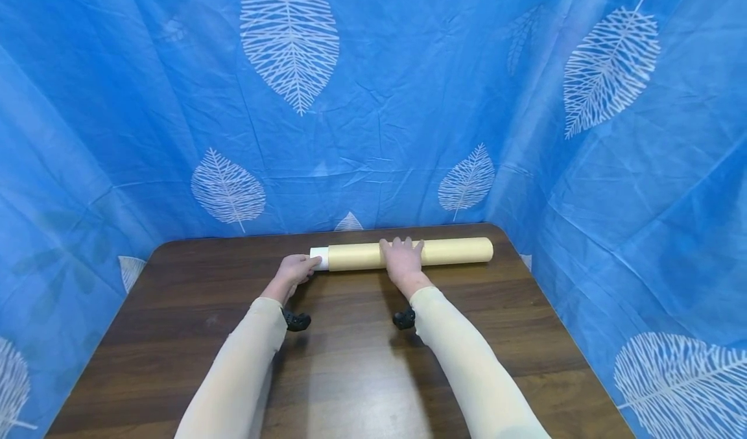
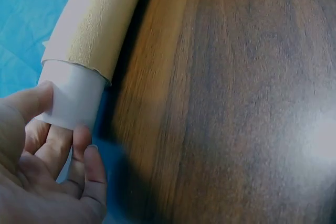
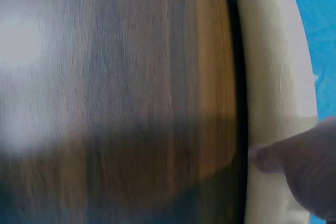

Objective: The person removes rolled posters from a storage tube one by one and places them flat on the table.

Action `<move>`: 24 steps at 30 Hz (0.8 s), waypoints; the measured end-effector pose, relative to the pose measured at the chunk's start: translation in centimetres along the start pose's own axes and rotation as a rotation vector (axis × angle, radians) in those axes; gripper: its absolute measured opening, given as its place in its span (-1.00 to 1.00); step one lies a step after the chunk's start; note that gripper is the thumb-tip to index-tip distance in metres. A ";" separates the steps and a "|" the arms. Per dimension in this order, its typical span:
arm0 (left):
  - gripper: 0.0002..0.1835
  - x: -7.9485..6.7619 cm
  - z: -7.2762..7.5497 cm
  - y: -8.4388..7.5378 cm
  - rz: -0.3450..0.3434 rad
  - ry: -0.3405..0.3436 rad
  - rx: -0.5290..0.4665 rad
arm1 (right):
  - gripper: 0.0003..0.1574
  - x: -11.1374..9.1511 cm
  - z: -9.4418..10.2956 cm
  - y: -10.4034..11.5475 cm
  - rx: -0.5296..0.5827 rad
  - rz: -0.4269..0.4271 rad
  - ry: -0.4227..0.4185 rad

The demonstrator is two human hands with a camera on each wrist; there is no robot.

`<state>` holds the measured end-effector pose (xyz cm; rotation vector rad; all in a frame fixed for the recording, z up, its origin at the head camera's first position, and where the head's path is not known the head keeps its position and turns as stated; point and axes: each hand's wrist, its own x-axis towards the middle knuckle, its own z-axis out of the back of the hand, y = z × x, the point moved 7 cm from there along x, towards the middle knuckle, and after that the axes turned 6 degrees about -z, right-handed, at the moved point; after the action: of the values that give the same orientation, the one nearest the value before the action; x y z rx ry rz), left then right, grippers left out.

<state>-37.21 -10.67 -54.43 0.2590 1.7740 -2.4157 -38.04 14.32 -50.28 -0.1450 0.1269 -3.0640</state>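
Note:
A long cream-coloured roll (image 1: 455, 251) of thin, slightly creased sheet lies crosswise near the far edge of the table. From its left end juts a short white tube (image 2: 73, 95), the roll's core or an inner roll; which one I cannot tell. My left hand (image 1: 296, 270) pinches this white end, its thumb (image 2: 39, 100) on the outer wall and its fingers at the open rim. My right hand (image 1: 404, 262) grips the roll about midway along, fingers spread over the top. In the right wrist view its thumb (image 3: 270, 158) presses the near side.
The dark wood-grain table (image 1: 175, 335) stretches under both arms, with a glare patch near the middle. Blue curtains (image 1: 373, 121) with white leaf prints hang close behind its far edge and along both sides. The roll's right end lies near the table's far right corner.

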 end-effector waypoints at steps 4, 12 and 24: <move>-0.54 -0.2 -0.3 0.0 -0.009 0.002 -0.003 | -0.28 -0.2 -0.5 1.5 0.006 0.013 -0.009; -0.69 -0.2 -0.9 -0.5 -0.044 -0.028 0.044 | 0.11 -0.6 -1.2 7.4 0.072 0.127 -0.022; -0.64 -0.7 -0.5 -0.5 -0.049 -0.046 0.102 | -0.05 -0.5 -1.1 9.9 0.014 0.062 -0.106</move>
<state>-36.63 -10.03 -53.98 0.1705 1.6595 -2.5283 -37.01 4.60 -52.30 -0.2962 0.1025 -2.9864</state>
